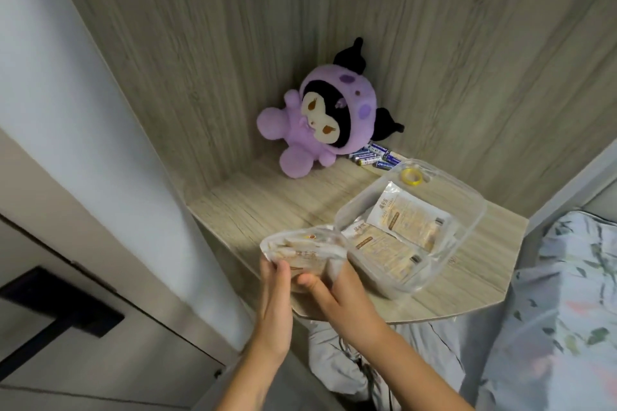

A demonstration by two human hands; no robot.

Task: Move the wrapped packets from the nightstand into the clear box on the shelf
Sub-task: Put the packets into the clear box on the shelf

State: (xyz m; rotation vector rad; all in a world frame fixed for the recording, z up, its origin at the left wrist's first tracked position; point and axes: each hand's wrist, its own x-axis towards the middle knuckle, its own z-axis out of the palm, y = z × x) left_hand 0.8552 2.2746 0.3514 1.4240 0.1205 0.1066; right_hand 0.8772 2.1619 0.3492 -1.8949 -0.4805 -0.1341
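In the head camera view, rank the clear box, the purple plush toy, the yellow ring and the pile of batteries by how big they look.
1. clear box
2. purple plush toy, though it sits farther back, so the gap is unsure
3. pile of batteries
4. yellow ring

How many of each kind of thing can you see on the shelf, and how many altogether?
Clear box: 1
Wrapped packets lying in the box: 2
Packets held in both hands, left hand and right hand: at least 1, too blurred to count
Purple plush toy: 1
Yellow ring: 1
Blue batteries: a small pile, too small to count
Total counted: 6, plus the batteries
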